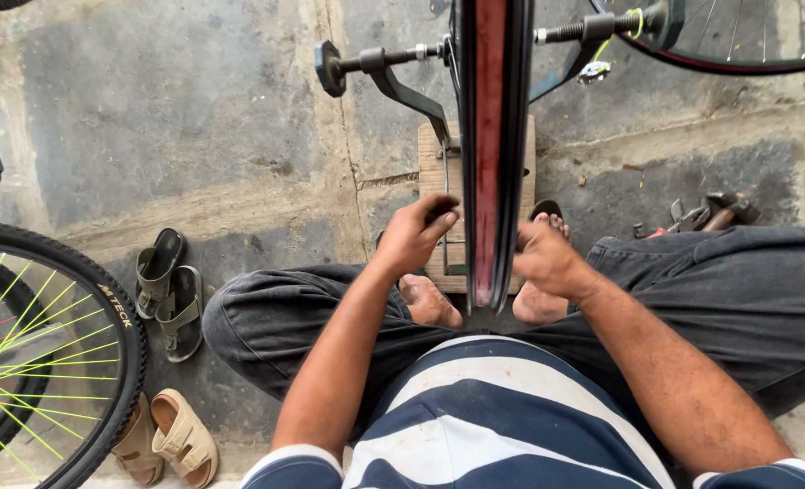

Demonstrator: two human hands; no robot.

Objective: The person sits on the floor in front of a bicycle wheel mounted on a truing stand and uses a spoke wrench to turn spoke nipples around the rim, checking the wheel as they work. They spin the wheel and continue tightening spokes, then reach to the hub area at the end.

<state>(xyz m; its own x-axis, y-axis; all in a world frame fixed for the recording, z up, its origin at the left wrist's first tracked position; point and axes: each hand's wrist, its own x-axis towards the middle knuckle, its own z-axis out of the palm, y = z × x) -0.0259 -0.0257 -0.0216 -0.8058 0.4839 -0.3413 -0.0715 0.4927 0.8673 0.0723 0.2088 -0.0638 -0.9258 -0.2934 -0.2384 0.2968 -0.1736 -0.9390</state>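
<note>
- Striped shirt (475, 426) and dark trousers (284, 317) fill the bottom of the view; the person sits low with knees spread, so the rim can stand between the legs.
- Rim (493, 154) stands upright and edge-on, running from the top of the view down to the lap, its red strip facing the camera. It sits in a stand (402, 91) with dark forked arms, whose axle pieces hold it from both sides; that leaves it free to turn, I judge.
- Left hand (418, 234) is at the rim's left side, fingers (440, 215) curled and pinched close to the spokes; whether they grip something small there I cannot tell.
- Right hand (547, 258) presses against the rim's right side, fingers hidden behind it, so their state is unclear.
- Wooden block (434, 172) lies under the stand, and both bare feet (429, 303) rest by its near end, probably steadying it.
- Pliers (701, 215) lie on the floor to the right, beyond the right knee.
- Two pairs of sandals (168, 290) lie to the left, and a bicycle wheel (49, 353) with yellow spokes crowds the left edge.
- Floor (176, 118) of stone slabs lies open at upper left; another wheel (737, 41) closes the upper right corner.
</note>
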